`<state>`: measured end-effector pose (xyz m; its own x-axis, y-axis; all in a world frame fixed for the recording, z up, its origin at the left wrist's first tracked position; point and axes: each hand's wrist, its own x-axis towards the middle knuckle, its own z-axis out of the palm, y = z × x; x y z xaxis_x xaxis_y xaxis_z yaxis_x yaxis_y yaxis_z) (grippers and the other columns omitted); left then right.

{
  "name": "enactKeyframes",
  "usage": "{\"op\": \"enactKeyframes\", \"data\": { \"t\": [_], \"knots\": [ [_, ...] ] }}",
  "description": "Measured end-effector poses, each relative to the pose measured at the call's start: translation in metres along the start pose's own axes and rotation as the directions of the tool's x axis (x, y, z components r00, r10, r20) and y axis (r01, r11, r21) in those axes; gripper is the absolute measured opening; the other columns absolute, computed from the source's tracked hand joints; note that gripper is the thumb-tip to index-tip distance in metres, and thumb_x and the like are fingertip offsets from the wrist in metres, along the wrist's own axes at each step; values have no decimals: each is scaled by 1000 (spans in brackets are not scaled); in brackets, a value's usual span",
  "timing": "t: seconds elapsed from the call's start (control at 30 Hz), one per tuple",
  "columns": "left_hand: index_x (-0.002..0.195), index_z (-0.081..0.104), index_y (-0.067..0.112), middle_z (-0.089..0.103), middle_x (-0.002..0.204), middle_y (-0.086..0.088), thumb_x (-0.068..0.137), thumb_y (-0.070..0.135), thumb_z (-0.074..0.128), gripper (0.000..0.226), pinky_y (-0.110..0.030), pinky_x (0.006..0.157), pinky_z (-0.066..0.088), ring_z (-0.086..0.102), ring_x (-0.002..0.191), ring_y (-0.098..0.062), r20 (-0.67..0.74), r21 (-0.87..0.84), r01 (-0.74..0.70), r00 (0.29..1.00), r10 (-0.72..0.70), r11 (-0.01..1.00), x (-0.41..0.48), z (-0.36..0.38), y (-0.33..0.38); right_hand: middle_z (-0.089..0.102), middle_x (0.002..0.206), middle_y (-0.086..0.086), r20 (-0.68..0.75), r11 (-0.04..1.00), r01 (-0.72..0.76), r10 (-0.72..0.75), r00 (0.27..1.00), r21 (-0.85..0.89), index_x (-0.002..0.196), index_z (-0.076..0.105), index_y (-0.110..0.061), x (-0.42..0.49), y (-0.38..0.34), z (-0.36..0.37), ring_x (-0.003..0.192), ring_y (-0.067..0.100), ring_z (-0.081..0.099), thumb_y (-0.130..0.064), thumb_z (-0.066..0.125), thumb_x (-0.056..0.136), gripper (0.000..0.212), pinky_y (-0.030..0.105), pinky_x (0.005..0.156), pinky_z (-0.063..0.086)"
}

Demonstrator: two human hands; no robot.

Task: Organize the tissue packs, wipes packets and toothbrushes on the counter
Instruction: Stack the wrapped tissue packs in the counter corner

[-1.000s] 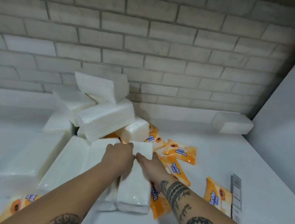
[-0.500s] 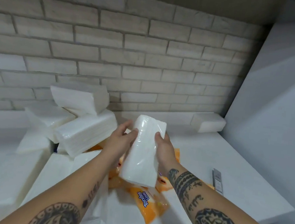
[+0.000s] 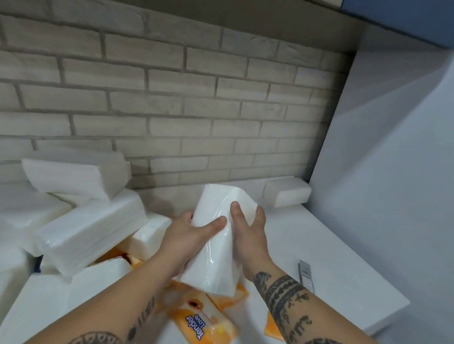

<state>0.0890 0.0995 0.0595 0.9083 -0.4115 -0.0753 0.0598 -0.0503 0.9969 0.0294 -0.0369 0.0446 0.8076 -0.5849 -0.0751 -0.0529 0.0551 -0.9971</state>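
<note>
A white counter (image 3: 335, 261) ran beneath a pale brick wall (image 3: 171, 99). Between both hands, held clear of the clutter, was one wrapped tissue pack (image 3: 213, 257), far end tilted up, probably so it could be carried to a tidy spot. The left hand (image 3: 188, 234) clasped its left side, thumb across the wrapper, and the right hand (image 3: 251, 233) gripped its right edge. Left of the hands sat a jumbled heap of tissue packs (image 3: 88, 228). Beneath them lay an orange wipes packet (image 3: 202, 330).
</note>
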Motion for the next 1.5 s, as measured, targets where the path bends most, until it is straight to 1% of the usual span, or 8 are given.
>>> {"op": "enactKeyframes", "data": {
  "t": [0.13,0.6,0.7,0.9,1.07,1.2,1.33,1.5],
  "knots": [
    [116,70,31,80,97,10,79,35,88,42,-32,74,63,78,85,-12,201,75,-87,977,70,993,13,33,0,58,141,-3,-100,990,-88,99,990,109,153,18,-46,24,5,-24,112,24,70,-74,87,53,125,48,89,62],
    [126,67,22,77,113,-11,71,57,81,67,-45,84,58,75,100,-31,475,77,224,849,-233,972,132,139,-22,73,117,-6,-242,941,-9,97,965,338,130,49,-39,136,8,-147,100,20,75,-53,77,84,56,50,91,62],
    [126,68,19,77,116,-11,70,51,85,67,-55,95,58,74,106,-34,457,54,232,859,-231,971,160,170,-31,73,121,-5,-258,938,-22,117,959,346,137,46,-40,165,16,-172,102,19,75,-61,78,71,77,51,96,60],
    [110,76,17,81,97,-8,75,41,88,45,-41,79,63,78,85,-26,387,167,259,870,-305,951,208,239,-50,72,119,-5,-301,942,-133,228,926,307,128,51,-34,215,48,-236,104,17,74,-52,76,87,52,31,79,57],
    [106,77,12,81,90,-8,79,35,87,37,-32,68,57,77,76,-24,326,211,320,868,-375,924,242,282,-78,68,126,-6,-342,924,-220,325,882,312,140,44,-31,255,86,-270,111,18,69,-52,82,80,74,42,99,56],
    [117,69,11,80,102,-5,58,51,95,76,-46,88,62,77,91,-27,212,139,362,898,-384,922,267,303,-105,63,131,-5,-424,929,-285,363,830,236,151,35,-27,282,105,-279,115,21,65,-80,75,53,118,48,107,52],
    [152,40,18,50,148,-4,45,58,90,126,-47,110,49,61,124,-26,117,13,342,933,-342,939,281,310,-118,54,142,6,-507,915,-393,381,773,88,155,30,-17,306,103,-287,124,31,56,-84,63,72,111,48,110,46],
    [145,44,0,53,146,-23,49,87,77,134,-54,108,49,59,124,-42,-69,-2,397,916,-396,918,295,320,-128,14,169,9,-593,933,-345,220,775,-104,164,11,-15,324,102,-284,152,35,26,-75,65,83,114,52,121,32]
  ]
}}
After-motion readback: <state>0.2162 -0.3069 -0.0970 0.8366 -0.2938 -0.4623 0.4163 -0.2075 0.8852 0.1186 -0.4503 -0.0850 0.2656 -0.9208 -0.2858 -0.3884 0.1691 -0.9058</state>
